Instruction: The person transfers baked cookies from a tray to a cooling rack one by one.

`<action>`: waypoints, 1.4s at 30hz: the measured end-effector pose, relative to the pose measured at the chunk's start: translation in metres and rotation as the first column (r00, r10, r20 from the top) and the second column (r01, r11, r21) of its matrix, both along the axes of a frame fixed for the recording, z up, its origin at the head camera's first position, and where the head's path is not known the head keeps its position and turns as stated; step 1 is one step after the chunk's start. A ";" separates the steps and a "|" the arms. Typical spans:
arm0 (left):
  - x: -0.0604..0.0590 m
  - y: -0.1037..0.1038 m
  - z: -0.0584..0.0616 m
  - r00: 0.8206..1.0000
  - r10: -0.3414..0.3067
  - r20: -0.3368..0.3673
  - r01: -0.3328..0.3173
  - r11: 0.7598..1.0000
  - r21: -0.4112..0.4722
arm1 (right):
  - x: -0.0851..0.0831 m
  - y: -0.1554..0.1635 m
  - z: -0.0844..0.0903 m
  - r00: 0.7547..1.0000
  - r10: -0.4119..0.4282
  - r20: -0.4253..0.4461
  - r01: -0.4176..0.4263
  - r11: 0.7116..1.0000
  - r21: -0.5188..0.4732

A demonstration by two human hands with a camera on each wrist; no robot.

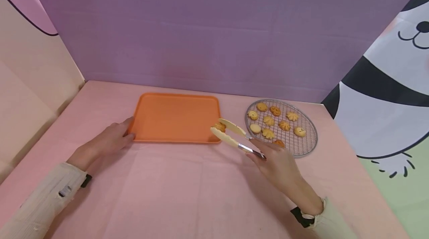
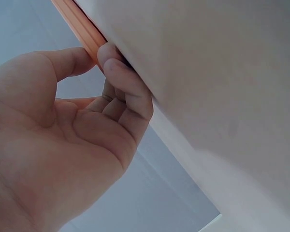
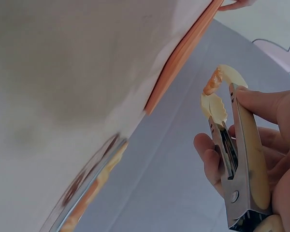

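My left hand (image 1: pixel 115 138) pinches the left edge of an orange tray (image 1: pixel 175 118), thumb above and fingers curled under the rim in the left wrist view. The tray lies flat on the pink table with nothing on it. My right hand (image 1: pixel 279 161) grips a pair of tongs (image 1: pixel 231 139) with metal arms and cream tips. Between those tips a golden cookie (image 1: pixel 219 126) is held over the tray's front right corner. In the right wrist view the tongs (image 3: pixel 244 145) are squeezed between thumb and fingers, with the cookie (image 3: pixel 213 82) at their end.
To the right of the tray stands a round wire cooling rack (image 1: pixel 306 142) bearing several cookies of different shapes, such as a flower-shaped one (image 1: pixel 292 116) and a round one (image 1: pixel 255 128). A purple backdrop (image 1: pixel 214 45) rises behind the table, and a panda-print panel (image 1: pixel 385 82) borders the right side.
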State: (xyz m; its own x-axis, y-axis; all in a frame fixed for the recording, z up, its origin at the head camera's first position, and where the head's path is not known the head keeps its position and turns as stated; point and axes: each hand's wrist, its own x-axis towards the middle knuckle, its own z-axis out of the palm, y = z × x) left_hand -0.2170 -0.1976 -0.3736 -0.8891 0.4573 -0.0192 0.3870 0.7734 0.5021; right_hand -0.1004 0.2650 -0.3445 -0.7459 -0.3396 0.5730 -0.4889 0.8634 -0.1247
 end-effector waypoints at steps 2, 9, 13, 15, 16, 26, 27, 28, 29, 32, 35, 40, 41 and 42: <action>0.001 0.000 0.000 1.000 -0.002 0.000 0.002 1.000 -0.001 | 0.003 0.007 -0.001 1.000 -0.021 0.006 0.021 1.000 -0.008; 0.000 0.000 0.000 1.000 0.002 -0.029 -0.002 1.000 -0.002 | 0.016 0.031 0.001 0.993 -0.114 0.008 0.114 0.993 0.007; 0.000 -0.001 -0.001 1.000 0.009 -0.026 -0.009 1.000 -0.003 | 0.025 0.048 0.005 0.982 -0.190 0.014 0.189 0.981 0.031; 0.000 -0.002 -0.001 1.000 0.014 -0.025 -0.014 1.000 -0.006 | 0.030 0.057 0.005 0.976 -0.217 0.003 0.217 0.976 0.032; 0.000 -0.002 -0.001 0.999 0.015 -0.029 -0.015 1.000 -0.006 | 0.033 0.061 0.005 0.974 -0.228 -0.004 0.228 0.973 0.034; 0.000 0.000 -0.001 1.000 0.008 -0.016 -0.008 1.000 -0.001 | 0.046 0.106 -0.001 0.951 -0.305 -0.039 0.306 0.952 0.013; 0.001 0.000 -0.001 1.000 0.009 -0.016 -0.009 1.000 -0.002 | 0.047 0.110 -0.002 0.950 -0.310 -0.042 0.311 0.950 0.012; 0.000 0.000 -0.001 1.000 0.009 -0.018 -0.009 1.000 -0.004 | 0.048 0.113 -0.003 0.948 -0.314 -0.046 0.315 0.949 0.011; 0.000 0.000 -0.001 1.000 0.009 -0.021 -0.009 1.000 -0.005 | 0.048 0.117 -0.004 0.946 -0.319 -0.051 0.320 0.947 0.012; -0.001 0.000 -0.002 1.000 0.010 -0.024 -0.010 1.000 -0.007 | 0.049 0.126 -0.008 0.943 -0.326 -0.059 0.328 0.945 0.017; -0.001 0.000 -0.002 1.000 0.013 -0.028 -0.013 1.000 -0.005 | 0.048 0.135 -0.010 0.940 -0.334 -0.060 0.336 0.942 0.018; 0.000 0.001 -0.002 1.000 0.020 -0.023 -0.020 1.000 -0.012 | 0.047 0.146 -0.012 0.932 -0.360 -0.039 0.361 0.932 0.015; 0.000 0.002 -0.001 1.000 0.020 -0.022 -0.021 1.000 -0.014 | 0.047 0.147 -0.012 0.929 -0.368 -0.027 0.369 0.929 0.015; 0.000 0.002 -0.001 1.000 0.020 -0.021 -0.021 1.000 -0.017 | 0.048 0.149 -0.012 0.927 -0.374 -0.013 0.374 0.927 0.016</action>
